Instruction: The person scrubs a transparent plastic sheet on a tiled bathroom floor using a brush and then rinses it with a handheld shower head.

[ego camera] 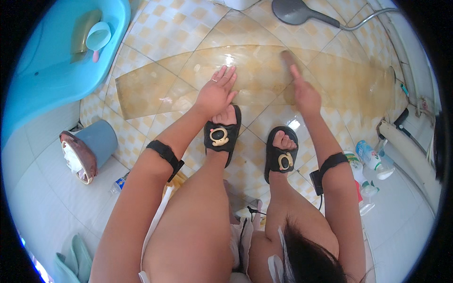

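A long, translucent yellowish plastic sheet (254,76) lies wet across the tiled floor in front of my feet. My left hand (218,90) is spread flat on the sheet's near part, fingers slightly apart, with a ring on one finger. In my right hand (307,92) is a brush (286,58), blurred, its head over the sheet's far edge; one finger stretches along it. The bristles cannot be made out. The sheet's right end reaches towards the wall pipes.
A blue plastic tub (67,76) holding a dipper (98,36) is at upper left. A grey shower head (292,12) lies at the top. A waste bin (102,139) stands left; spray bottles (368,155) stand right. Black slippers (221,141) are on my feet.
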`<action>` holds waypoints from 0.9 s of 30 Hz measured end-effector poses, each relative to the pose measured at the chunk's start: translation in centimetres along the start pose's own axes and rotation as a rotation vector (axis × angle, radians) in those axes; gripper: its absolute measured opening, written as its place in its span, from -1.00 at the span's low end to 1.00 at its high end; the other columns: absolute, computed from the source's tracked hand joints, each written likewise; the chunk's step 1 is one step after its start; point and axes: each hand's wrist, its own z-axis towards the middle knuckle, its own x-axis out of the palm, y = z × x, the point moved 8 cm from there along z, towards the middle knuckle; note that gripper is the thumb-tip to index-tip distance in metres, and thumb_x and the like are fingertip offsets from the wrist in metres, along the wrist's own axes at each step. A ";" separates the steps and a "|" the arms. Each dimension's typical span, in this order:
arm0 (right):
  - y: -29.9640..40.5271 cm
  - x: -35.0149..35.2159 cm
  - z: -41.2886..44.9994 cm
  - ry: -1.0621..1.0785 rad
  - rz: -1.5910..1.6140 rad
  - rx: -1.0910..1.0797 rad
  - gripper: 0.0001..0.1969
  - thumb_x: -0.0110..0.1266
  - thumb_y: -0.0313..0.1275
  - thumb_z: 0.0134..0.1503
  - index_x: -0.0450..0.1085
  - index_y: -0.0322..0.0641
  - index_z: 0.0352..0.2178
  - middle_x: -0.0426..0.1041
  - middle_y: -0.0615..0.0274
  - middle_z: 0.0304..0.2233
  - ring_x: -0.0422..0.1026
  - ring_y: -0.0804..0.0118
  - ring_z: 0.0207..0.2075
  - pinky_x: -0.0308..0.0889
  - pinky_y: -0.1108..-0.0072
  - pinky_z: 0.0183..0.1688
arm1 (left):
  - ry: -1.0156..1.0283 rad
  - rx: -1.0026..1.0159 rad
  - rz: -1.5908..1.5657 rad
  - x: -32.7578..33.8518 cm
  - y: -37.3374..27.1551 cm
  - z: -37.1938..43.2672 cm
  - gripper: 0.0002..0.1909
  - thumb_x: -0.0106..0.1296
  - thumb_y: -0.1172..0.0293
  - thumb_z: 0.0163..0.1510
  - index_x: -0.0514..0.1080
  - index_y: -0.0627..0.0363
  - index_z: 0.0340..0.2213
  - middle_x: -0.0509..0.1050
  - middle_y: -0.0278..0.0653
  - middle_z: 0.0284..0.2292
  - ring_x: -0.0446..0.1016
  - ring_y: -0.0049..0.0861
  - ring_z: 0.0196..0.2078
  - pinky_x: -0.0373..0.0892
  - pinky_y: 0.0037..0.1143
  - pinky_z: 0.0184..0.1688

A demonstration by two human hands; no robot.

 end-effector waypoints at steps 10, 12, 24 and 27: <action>-9.8 -2.0 -5.8 -0.242 0.128 0.175 -0.35 -0.05 -0.36 0.29 0.14 0.50 0.38 0.60 -0.02 -0.28 0.59 -0.09 -0.33 0.48 0.19 -0.30 | 0.126 0.269 -0.037 3.2 -8.1 5.8 -0.31 0.08 0.07 0.24 0.29 0.19 0.28 0.12 -0.17 0.41 0.04 -0.15 0.46 0.06 -0.22 0.46; -14.0 -4.3 -7.9 -0.435 0.092 0.411 -0.35 -0.03 -0.36 0.29 0.15 0.50 0.38 0.59 -0.06 -0.35 0.58 -0.12 -0.37 0.48 0.17 -0.32 | 0.134 0.261 -0.037 3.3 -8.4 6.1 -0.30 0.09 0.07 0.23 0.28 0.18 0.29 0.12 -0.16 0.41 0.04 -0.19 0.46 0.06 -0.23 0.46; -19.6 -4.8 -11.5 -0.598 0.029 0.566 -0.32 -0.05 -0.45 0.29 0.09 0.33 0.42 0.57 -0.20 -0.27 0.58 -0.18 -0.30 0.47 0.16 -0.25 | 0.079 0.179 0.078 1.9 -5.1 3.8 -0.28 0.06 0.08 0.26 0.22 0.23 0.31 0.08 -0.13 0.42 0.04 -0.18 0.47 0.06 -0.22 0.46; -23.3 -5.1 -12.2 -0.470 -0.026 0.871 -0.31 -0.05 -0.43 0.29 0.05 0.26 0.43 0.58 -0.18 -0.24 0.58 -0.19 -0.27 0.46 0.15 -0.26 | 0.069 0.143 0.105 1.8 -5.1 3.7 -0.26 0.07 0.06 0.26 0.21 0.23 0.32 0.09 -0.11 0.41 0.03 -0.14 0.47 0.07 -0.22 0.46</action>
